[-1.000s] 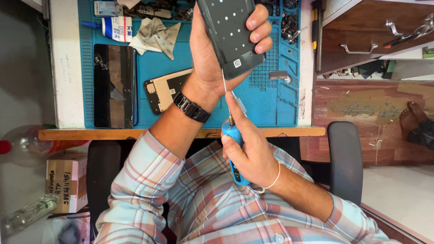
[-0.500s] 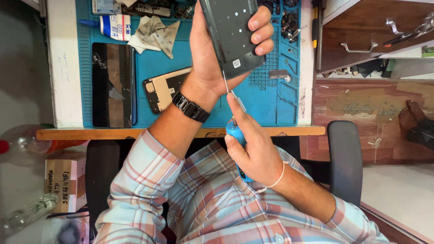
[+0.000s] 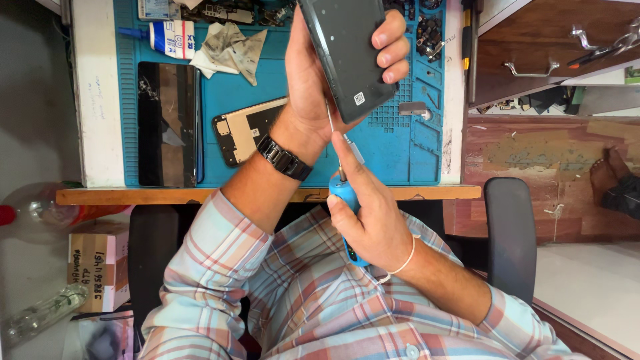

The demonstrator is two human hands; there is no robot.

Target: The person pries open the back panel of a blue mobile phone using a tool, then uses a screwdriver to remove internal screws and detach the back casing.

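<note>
Blue repair mat (image 3: 393, 153) serves as the landmark. Above the mat's right half, the left hand (image 3: 313, 80) is closed around a dark phone body (image 3: 347, 53), held tilted, fingers wrapped over its edge. The right hand (image 3: 373, 220), nearer the person than the mat, grips a blue-handled screwdriver (image 3: 343, 193), tip at the phone's lower edge. Judgement: disassembly is midway; a detached phone frame (image 3: 250, 130) and dark screen panel (image 3: 167, 123) lie on the mat's left half.

bench (image 3: 93, 100) | blue mat (image 3: 400, 160) | on mat: phone frame (image 3: 243, 130), glue tube (image 3: 167, 37), cloth (image 3: 230, 47)
</note>
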